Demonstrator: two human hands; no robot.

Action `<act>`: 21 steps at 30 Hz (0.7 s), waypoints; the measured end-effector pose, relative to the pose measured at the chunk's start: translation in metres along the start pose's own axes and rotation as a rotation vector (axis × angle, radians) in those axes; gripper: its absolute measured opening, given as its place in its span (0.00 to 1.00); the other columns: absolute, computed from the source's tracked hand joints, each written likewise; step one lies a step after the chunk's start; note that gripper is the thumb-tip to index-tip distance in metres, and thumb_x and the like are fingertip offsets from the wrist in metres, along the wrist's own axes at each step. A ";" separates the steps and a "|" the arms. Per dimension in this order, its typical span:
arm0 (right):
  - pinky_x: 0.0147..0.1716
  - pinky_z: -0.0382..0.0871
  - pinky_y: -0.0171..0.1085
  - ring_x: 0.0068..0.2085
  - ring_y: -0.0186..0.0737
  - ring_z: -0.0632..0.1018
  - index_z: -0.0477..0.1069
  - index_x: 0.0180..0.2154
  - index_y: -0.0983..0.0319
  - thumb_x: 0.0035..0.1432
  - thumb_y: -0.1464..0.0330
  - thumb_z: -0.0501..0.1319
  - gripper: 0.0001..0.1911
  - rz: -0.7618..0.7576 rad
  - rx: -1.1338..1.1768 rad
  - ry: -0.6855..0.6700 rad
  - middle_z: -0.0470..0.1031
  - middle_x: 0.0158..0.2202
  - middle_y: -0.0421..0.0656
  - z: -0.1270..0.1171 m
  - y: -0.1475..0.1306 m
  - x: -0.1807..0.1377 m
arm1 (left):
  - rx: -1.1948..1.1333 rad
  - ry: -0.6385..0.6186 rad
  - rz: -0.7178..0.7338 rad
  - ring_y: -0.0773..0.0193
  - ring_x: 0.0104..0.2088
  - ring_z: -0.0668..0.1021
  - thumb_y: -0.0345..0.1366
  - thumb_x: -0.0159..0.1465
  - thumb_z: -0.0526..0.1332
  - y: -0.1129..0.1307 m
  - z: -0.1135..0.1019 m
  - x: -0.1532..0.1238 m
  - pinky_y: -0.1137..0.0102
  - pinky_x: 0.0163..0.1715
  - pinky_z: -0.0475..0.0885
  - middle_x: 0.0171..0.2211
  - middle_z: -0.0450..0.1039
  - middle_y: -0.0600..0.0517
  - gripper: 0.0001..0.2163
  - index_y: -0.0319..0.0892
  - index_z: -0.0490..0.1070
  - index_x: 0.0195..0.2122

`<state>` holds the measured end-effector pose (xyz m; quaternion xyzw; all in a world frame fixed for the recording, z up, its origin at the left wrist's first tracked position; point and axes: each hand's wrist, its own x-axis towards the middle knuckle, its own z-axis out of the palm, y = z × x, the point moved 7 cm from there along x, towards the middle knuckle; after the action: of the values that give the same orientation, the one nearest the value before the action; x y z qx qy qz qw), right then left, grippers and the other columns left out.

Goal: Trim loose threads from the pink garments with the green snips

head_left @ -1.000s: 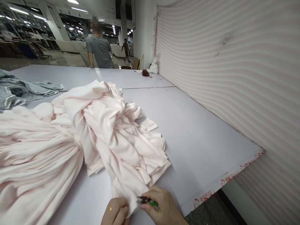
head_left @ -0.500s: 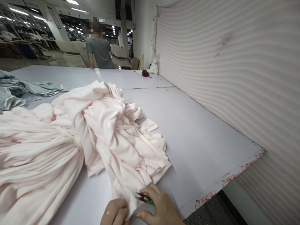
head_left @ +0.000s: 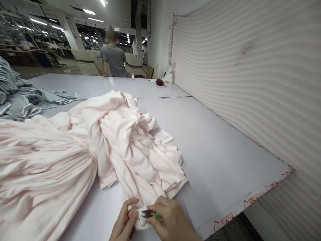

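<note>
Cloth [head_left: 135,157] heaped on pale cutting table [head_left: 220,140] beside striped wall [head_left: 250,83]

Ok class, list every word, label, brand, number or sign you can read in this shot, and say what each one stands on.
Red printing on the table's front edge: too small and blurred to read.
Framed sign on the far pillar: too small to read.
Blue-edged panel high on the wall: too small to read.

Bunched knit fabric [head_left: 125,157] lies on the table [head_left: 220,140] before me at eleven o'clock, more cloth [head_left: 17,97] at ten, the wall [head_left: 250,83] at two.
</note>
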<state>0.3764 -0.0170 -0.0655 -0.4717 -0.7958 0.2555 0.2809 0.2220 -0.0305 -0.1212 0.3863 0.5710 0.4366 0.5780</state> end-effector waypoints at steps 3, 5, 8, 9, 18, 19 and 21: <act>0.30 0.66 0.34 0.33 0.41 0.79 0.79 0.40 0.59 0.56 0.70 0.63 0.09 0.024 0.036 0.015 0.78 0.33 0.42 -0.001 0.001 0.003 | -0.011 -0.027 0.012 0.67 0.21 0.62 0.62 0.58 0.58 -0.008 -0.004 0.005 0.72 0.23 0.57 0.21 0.62 0.61 0.26 0.48 0.63 0.47; 0.31 0.66 0.33 0.32 0.40 0.79 0.79 0.39 0.59 0.57 0.71 0.63 0.09 0.051 0.064 0.011 0.78 0.33 0.42 -0.003 0.002 0.004 | -0.025 -0.041 0.018 0.68 0.21 0.62 0.62 0.58 0.58 -0.012 -0.007 0.008 0.72 0.23 0.55 0.21 0.62 0.61 0.27 0.48 0.63 0.48; 0.32 0.67 0.33 0.33 0.41 0.79 0.79 0.41 0.59 0.54 0.70 0.65 0.11 0.032 0.062 -0.011 0.78 0.35 0.42 -0.005 -0.001 0.004 | -0.035 -0.058 0.019 0.68 0.21 0.61 0.62 0.59 0.57 -0.013 -0.010 0.009 0.72 0.23 0.53 0.22 0.63 0.60 0.26 0.48 0.62 0.49; 0.32 0.67 0.33 0.33 0.41 0.79 0.79 0.41 0.58 0.55 0.70 0.65 0.11 0.024 0.047 -0.011 0.78 0.34 0.42 -0.005 -0.002 0.005 | -0.034 -0.066 0.018 0.68 0.21 0.61 0.62 0.59 0.57 -0.013 -0.009 0.009 0.72 0.23 0.53 0.22 0.64 0.60 0.26 0.48 0.62 0.49; 0.32 0.66 0.33 0.33 0.39 0.77 0.78 0.37 0.60 0.59 0.69 0.59 0.08 0.129 0.180 0.074 0.75 0.33 0.42 -0.015 0.008 0.009 | 0.117 0.077 0.189 0.66 0.23 0.70 0.60 0.51 0.66 0.017 -0.035 0.012 0.72 0.24 0.66 0.23 0.71 0.58 0.25 0.46 0.70 0.39; 0.33 0.67 0.33 0.34 0.40 0.77 0.76 0.37 0.60 0.59 0.69 0.59 0.07 0.179 0.232 0.101 0.75 0.33 0.42 -0.017 0.014 0.008 | 0.173 0.166 0.238 0.67 0.22 0.69 0.57 0.49 0.69 0.030 -0.050 0.014 0.73 0.22 0.66 0.23 0.72 0.58 0.24 0.46 0.70 0.38; 0.36 0.68 0.34 0.37 0.41 0.76 0.73 0.38 0.61 0.57 0.69 0.60 0.07 0.247 0.318 0.118 0.74 0.35 0.42 -0.013 0.021 0.004 | 0.165 0.378 0.302 0.69 0.18 0.68 0.54 0.45 0.72 0.058 -0.086 0.016 0.75 0.18 0.64 0.23 0.72 0.59 0.23 0.46 0.69 0.36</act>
<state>0.3966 -0.0029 -0.0701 -0.5296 -0.6638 0.3821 0.3646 0.1318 -0.0014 -0.0752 0.4247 0.6385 0.5344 0.3556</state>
